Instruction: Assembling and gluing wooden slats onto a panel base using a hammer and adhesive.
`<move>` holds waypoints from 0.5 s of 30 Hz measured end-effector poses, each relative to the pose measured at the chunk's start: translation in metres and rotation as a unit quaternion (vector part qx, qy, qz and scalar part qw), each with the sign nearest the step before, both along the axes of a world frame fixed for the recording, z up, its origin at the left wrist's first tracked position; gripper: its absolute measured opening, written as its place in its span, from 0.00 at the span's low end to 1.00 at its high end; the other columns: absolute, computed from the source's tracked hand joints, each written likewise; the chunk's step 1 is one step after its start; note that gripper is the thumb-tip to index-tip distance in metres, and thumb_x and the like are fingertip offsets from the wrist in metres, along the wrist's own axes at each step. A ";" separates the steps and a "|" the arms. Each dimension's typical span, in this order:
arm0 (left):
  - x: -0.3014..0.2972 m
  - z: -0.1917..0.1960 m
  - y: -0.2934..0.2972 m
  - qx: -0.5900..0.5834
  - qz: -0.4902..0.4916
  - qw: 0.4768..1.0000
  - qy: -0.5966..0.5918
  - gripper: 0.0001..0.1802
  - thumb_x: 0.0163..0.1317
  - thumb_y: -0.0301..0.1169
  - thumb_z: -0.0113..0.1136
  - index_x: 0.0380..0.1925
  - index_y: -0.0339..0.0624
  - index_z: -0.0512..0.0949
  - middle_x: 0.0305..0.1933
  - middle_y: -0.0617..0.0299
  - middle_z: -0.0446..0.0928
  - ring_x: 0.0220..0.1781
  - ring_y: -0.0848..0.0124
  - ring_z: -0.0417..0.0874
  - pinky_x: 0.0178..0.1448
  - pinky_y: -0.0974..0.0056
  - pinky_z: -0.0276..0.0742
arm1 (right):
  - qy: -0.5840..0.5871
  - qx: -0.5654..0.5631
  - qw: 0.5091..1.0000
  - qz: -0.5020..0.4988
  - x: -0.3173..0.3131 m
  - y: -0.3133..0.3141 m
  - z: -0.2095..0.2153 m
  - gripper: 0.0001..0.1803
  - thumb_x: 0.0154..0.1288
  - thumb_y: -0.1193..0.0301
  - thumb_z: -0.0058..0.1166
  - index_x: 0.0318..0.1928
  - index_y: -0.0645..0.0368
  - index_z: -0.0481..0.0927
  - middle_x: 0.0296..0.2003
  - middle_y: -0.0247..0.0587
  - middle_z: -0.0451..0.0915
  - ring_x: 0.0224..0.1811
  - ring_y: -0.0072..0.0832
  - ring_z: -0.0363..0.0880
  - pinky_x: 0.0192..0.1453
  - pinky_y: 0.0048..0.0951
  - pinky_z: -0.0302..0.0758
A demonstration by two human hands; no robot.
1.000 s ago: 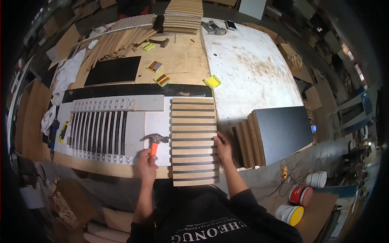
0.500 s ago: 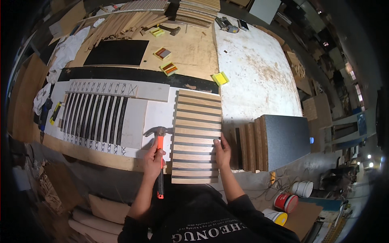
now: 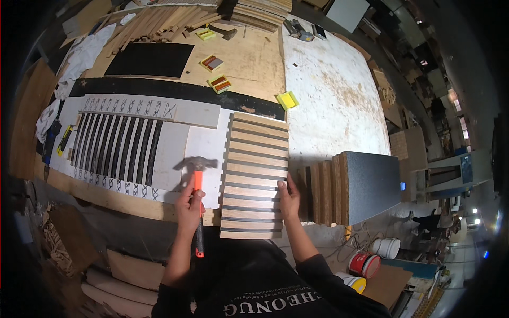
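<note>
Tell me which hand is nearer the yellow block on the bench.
Right. The right hand rests on the slatted panel's right edge, below the yellow block; the left hand grips the hammer farther left.

The person wears a black top with long sleeves, and both sleeves are pushed up so that the forearms are bare. At 6 o'clock in the view, the chest of the top carries pale printed lettering. The left hand (image 3: 189, 208) and the right hand (image 3: 289, 197) wear no gloves.
</note>
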State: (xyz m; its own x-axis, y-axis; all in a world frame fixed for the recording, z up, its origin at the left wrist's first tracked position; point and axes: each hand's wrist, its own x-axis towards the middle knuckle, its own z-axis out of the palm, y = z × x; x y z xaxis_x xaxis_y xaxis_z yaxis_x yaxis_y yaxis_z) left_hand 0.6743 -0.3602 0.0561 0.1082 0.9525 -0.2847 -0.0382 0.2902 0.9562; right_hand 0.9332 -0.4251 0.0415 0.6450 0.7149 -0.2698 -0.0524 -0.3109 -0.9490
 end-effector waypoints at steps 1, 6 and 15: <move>0.000 0.001 0.000 0.031 0.037 0.999 -0.003 0.24 0.63 0.26 0.52 0.61 0.45 0.67 0.27 0.67 0.74 0.17 0.83 0.66 0.21 0.75 0.67 | -0.004 0.002 1.000 0.002 0.000 0.000 0.000 0.30 0.63 0.65 0.55 0.62 0.66 0.64 0.54 0.45 0.73 0.55 0.25 0.68 0.62 0.25 0.61; 0.007 -0.011 0.001 0.019 -0.053 0.998 0.029 0.25 0.62 0.25 0.53 0.61 0.47 0.67 0.26 0.67 0.73 0.17 0.83 0.67 0.21 0.75 0.67 | -0.037 -0.020 0.999 0.000 0.004 -0.001 -0.004 0.31 0.63 0.64 0.55 0.62 0.67 0.64 0.54 0.46 0.72 0.56 0.25 0.68 0.61 0.25 0.61; 0.010 -0.015 0.002 0.020 -0.068 0.993 0.098 0.25 0.63 0.26 0.53 0.61 0.49 0.67 0.31 0.66 0.75 0.17 0.83 0.66 0.22 0.75 0.68 | -0.021 0.001 1.000 0.002 0.001 -0.002 -0.004 0.32 0.62 0.62 0.57 0.61 0.67 0.66 0.54 0.48 0.72 0.56 0.28 0.68 0.62 0.26 0.61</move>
